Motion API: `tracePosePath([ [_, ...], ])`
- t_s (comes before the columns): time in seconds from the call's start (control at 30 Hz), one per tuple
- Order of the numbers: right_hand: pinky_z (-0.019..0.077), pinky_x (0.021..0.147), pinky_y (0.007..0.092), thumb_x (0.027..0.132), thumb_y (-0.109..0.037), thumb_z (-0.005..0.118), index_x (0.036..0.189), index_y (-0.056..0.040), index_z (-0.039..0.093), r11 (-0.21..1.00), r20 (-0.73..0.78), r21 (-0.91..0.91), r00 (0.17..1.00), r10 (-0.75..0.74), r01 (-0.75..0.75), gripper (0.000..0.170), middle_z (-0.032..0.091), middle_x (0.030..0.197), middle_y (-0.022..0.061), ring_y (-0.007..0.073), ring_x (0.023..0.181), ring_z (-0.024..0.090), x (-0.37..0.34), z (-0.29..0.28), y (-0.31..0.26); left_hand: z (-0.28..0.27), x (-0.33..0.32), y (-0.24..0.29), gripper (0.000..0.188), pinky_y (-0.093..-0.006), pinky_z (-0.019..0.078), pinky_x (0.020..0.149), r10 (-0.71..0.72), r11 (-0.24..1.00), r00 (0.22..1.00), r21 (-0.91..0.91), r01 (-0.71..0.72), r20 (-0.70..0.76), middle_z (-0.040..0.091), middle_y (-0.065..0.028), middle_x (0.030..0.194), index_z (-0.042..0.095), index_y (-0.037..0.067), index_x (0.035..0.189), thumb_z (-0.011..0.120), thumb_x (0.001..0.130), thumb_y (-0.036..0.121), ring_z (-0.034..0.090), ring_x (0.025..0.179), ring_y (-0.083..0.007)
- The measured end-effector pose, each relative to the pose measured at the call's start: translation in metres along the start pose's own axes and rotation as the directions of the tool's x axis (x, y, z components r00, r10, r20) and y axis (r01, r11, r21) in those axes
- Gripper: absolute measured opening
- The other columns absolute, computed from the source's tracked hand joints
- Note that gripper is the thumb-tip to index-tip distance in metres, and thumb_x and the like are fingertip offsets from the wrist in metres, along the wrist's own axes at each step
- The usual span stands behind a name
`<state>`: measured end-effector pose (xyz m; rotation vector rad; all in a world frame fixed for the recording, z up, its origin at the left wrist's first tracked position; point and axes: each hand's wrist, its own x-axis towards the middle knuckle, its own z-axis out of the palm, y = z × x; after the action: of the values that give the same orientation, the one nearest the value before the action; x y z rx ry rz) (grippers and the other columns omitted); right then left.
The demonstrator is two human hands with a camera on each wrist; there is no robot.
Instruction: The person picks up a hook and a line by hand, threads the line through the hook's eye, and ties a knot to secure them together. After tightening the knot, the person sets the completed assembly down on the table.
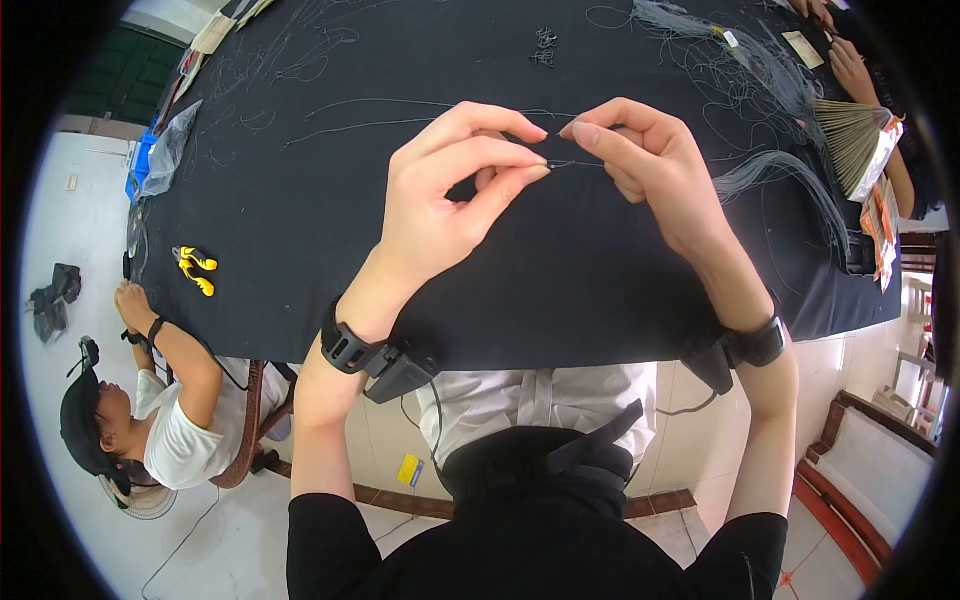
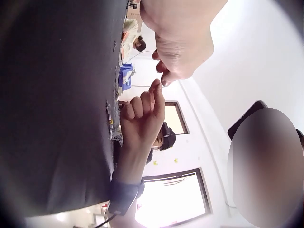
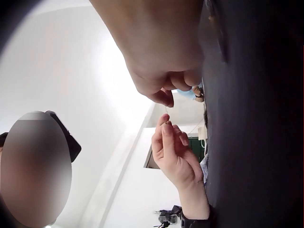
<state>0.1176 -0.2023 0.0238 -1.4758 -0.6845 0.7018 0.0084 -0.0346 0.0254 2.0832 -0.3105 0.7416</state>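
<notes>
A thin grey cord runs from the left across the black cloth to my hands, and a short stretch of it spans the gap between them. My left hand pinches the cord between thumb and fingertip, where a tiny dark spot shows on it. Opposite, my right hand pinches the cord with thumb and forefinger, its other fingers curled in. Both hands are held up over the table, fingertips close together. The left wrist view shows the right hand below the left; the right wrist view shows the left hand.
Grey cord bundles lie at the right beside a fanned stack of cards. Yellow-handled pliers lie at the left. A small cord heap sits at the back. People sit at the left and far right.
</notes>
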Motion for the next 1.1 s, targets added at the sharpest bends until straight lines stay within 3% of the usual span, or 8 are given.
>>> tracePosePath([
  [0.17,0.0410,0.063,0.0148,0.083,-0.015,0.060,0.092,-0.0002,0.062,0.991,0.057,0.131,0.998,-0.035,0.028,0.018,0.063,0.081,0.0042,0.0046,0.072,0.055,-0.0020,0.0067,0.0022,0.0025,0.0005,0.0009,0.013,-0.0189,0.0453,0.051,0.102,0.992,0.994,0.077,-0.100,-0.032,0.061,-0.0073,0.092,0.064,0.002,0.078,0.066,0.068,-0.006,0.057,0.063,-0.0098],
  [0.47,0.0427,0.066,0.0159,0.084,-0.013,0.059,0.091,0.0020,0.062,0.991,0.083,0.115,0.994,-0.075,0.066,0.018,0.063,0.082,0.0042,0.0044,0.075,0.056,-0.0037,0.0093,0.0001,0.0036,0.0004,0.0032,0.015,-0.0227,0.0484,0.057,0.164,0.978,0.986,0.137,-0.160,-0.021,0.062,-0.0066,0.086,0.064,0.002,0.077,0.067,0.065,-0.007,0.059,0.069,-0.0161],
  [0.97,0.0394,0.058,0.0142,0.083,-0.015,0.060,0.091,0.0018,0.063,0.994,0.087,0.087,0.993,-0.078,0.071,0.018,0.062,0.077,0.0017,0.0013,0.068,0.052,-0.0043,0.0106,-0.0008,0.0025,0.0012,0.0014,0.015,-0.0222,0.0486,0.055,0.195,0.963,0.980,0.193,-0.187,-0.027,0.061,-0.0069,0.082,0.064,0.002,0.078,0.068,0.065,-0.007,0.059,0.067,-0.0160],
  [1.1,0.0332,0.052,0.0142,0.083,-0.015,0.060,0.091,0.0010,0.063,0.997,0.105,0.042,0.992,-0.069,0.065,0.018,0.059,0.069,-0.0013,-0.0002,0.060,0.046,-0.0046,0.0100,-0.0021,0.0024,0.0009,0.0025,0.015,-0.0209,0.0490,0.053,0.168,0.972,0.985,0.173,-0.160,-0.032,0.061,-0.0069,0.081,0.064,0.001,0.078,0.067,0.066,-0.008,0.059,0.065,-0.0144],
])
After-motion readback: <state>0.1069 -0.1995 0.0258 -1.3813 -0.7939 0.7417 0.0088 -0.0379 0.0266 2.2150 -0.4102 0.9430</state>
